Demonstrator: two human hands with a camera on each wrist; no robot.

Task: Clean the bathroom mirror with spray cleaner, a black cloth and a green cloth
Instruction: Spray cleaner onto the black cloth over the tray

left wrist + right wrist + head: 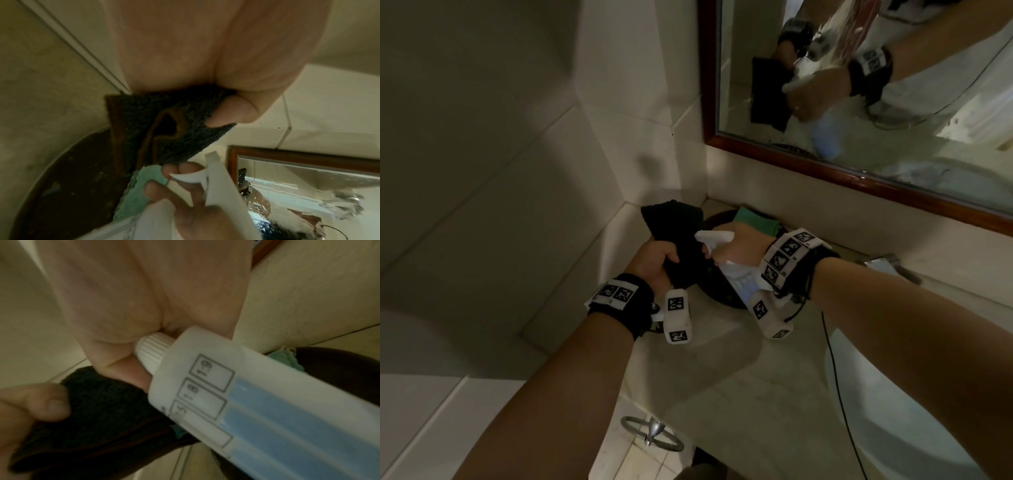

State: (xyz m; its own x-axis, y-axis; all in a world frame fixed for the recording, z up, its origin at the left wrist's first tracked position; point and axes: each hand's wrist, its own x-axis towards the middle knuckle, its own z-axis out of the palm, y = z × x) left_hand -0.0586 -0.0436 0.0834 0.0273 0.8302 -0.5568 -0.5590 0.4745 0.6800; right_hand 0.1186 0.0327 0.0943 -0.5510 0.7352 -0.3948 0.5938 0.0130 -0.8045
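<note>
Left hand (654, 263): we clamp the black cloth (674, 233) in our fist.
Right hand (739, 246): fingers wrapped on spray bottle (736, 277), nozzle at 9 o'clock.
Technique: we mist the cloth lightly, nozzle close.

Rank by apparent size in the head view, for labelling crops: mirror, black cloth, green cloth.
1. mirror, largest by far, though cut off by the frame.
2. black cloth, partly hidden in the left hand.
3. green cloth, mostly hidden behind the right hand.
</note>
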